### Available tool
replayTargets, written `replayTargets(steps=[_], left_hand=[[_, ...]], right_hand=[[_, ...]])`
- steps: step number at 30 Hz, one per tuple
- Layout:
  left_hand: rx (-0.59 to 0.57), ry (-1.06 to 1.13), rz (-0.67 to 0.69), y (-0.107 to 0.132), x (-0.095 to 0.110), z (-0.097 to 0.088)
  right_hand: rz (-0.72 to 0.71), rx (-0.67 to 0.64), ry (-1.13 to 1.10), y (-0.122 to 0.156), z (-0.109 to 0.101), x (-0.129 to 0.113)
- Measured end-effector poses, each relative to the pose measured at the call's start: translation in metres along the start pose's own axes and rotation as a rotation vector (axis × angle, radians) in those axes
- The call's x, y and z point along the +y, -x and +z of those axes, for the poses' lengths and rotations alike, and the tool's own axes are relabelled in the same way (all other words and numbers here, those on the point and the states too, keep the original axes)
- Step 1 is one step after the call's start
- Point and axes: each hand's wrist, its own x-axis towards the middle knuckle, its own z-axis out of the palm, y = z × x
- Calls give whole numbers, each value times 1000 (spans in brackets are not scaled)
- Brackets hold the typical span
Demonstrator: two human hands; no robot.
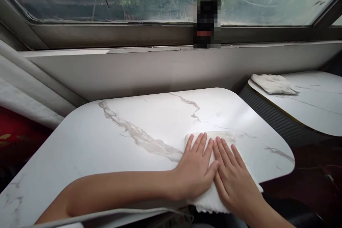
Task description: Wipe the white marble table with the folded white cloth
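Observation:
A white cloth [211,199] lies spread on a white marble-patterned table [149,117], its lower end hanging past the near edge. Flat on the cloth's left part rests my left hand [196,167], fingers stretched out and pointing away from me. Beside it, my right hand [233,174] also presses flat on the cloth with its fingers extended. The two hands touch near the left thumb. Much of the cloth is hidden beneath them.
A second marble-patterned table [315,103] stands at the right, with a folded white cloth [275,83] on it. Windows and a sill [149,50] run behind the tables. A pixelated dark object [207,23] stands at the window frame. Red fabric [18,135] shows at left.

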Motion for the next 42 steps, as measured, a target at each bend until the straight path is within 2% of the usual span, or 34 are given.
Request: replayTargets(steps=[3,7,14,17,21,27,31,33,37,40,42], left_hand=[[95,-31,-107,-13,-23,-1],[232,-110,-233,-52,-68,-5],[274,-230,-309,-127,-157,-27],[295,-235,-359,-145,-178,-35],[312,-248,-402,-152,-187,-38],[316,-244,-433,-140,-172,-35],[294,-257,-365,-113,-153,-29],[289,-261,-310,-90,-139,-25],[271,-235,-226,-27,-98,-18],[216,-198,-195,23,-68,-16],[170,-181,-188,51,-54,-16]], right_hand=[[-17,-37,-15,-31,13,2],[57,-119,-70,-95,40,17],[81,-140,-136,-208,85,51],[74,-146,-165,-238,97,61],[59,-122,-231,-255,104,68],[72,-87,-323,-242,98,64],[143,-105,-441,-213,88,53],[142,-156,-518,-187,80,45],[30,-235,-594,-118,54,15],[-50,-196,-569,-68,31,-17],[-109,-183,-549,-45,18,-38]])
